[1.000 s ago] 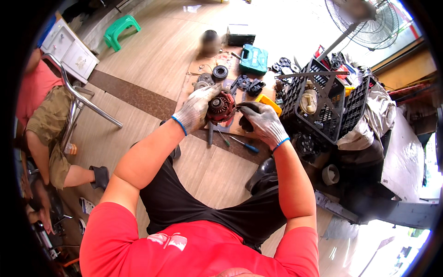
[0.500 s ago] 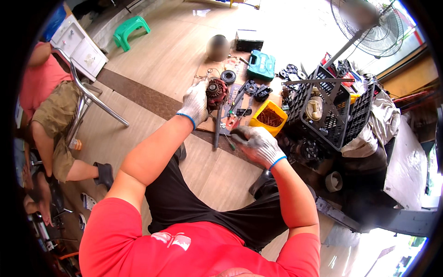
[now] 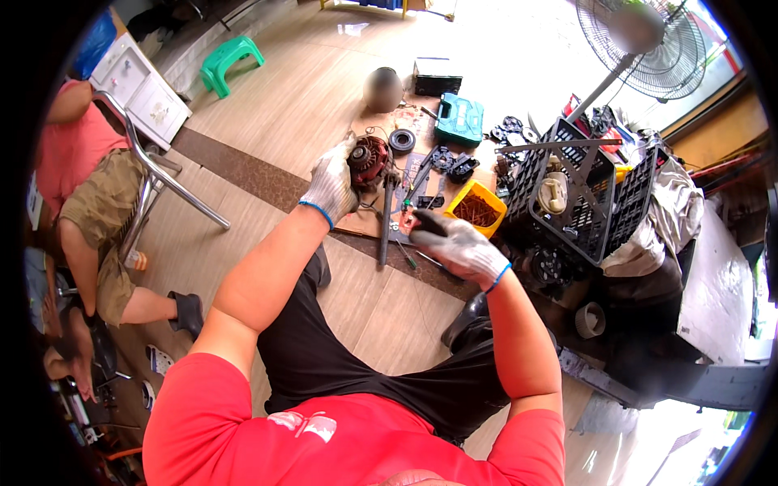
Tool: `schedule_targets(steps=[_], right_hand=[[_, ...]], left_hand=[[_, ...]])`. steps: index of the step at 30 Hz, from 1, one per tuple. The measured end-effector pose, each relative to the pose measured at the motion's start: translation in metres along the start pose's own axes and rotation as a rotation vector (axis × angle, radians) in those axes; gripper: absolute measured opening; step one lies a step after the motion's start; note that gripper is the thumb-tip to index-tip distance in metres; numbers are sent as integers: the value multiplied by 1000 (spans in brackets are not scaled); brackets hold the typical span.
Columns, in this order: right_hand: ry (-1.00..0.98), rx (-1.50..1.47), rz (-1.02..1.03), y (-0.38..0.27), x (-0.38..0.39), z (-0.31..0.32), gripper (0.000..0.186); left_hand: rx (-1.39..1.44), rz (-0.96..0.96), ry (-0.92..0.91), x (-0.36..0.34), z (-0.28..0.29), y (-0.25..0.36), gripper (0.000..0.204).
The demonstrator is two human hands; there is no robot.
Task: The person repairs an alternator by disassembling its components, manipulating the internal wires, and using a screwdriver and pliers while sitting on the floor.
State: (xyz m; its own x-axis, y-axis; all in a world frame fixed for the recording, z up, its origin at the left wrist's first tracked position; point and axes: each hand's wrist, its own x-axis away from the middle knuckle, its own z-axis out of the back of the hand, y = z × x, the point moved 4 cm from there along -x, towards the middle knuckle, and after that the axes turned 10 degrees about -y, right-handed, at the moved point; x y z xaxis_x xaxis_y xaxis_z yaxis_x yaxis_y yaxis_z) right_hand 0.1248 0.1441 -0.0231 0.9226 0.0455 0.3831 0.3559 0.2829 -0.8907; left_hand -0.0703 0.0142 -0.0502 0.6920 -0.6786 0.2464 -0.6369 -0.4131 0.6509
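Note:
My left hand (image 3: 331,180), in a white knit glove with a blue cuff, grips a round reddish-brown motor part (image 3: 369,159) with a ribbed centre. The part is held at the left edge of a work mat. To its right, my right hand (image 3: 460,245) hovers with its dark-coated fingers stretched toward the left and apart; nothing shows between them. Below the motor part stands out a dark metal bar (image 3: 384,235). A green-handled screwdriver (image 3: 408,257) lies between the bar and my right hand. Just beyond that hand sits a yellow container (image 3: 489,230) of rusty-brown small pieces.
A cardboard mat (image 3: 417,121) bears a black ring (image 3: 401,141), a teal tool case (image 3: 459,120) and black parts. At right are a black crate (image 3: 574,194) and a standing fan (image 3: 640,49). A seated person (image 3: 97,202) is at left; a green stool (image 3: 231,63) stands farther back.
My left hand has shifted slightly left with the motor part, whose ribbed centre now shows more. My right hand has moved a little to the right, off the green-handled screwdriver.

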Motion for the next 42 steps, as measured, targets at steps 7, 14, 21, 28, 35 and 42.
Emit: schedule_targets(steps=[7,14,21,28,35,42], right_hand=[[97,-553,201,46,-29,15,35],[-49,-867,48,5,-46,-31,31],[179,-603,-11,13,-41,-13,17],[198,-518,-6,7,-45,-22,22],[128,-426,-73,4,-30,-42,23],[103,-386,-142,28,-5,-53,23]], left_hand=[[-202,21,-184,3,-17,-16,25],[-933,-369,-282,-13,17,-32,29],[-751,-150,-151,-3,-2,-34,28],[-996,-472,-61,2,10,-13,30],[-187,-19,197,-5,3,12,35],[-232,-53,199,-12,19,8,30]])
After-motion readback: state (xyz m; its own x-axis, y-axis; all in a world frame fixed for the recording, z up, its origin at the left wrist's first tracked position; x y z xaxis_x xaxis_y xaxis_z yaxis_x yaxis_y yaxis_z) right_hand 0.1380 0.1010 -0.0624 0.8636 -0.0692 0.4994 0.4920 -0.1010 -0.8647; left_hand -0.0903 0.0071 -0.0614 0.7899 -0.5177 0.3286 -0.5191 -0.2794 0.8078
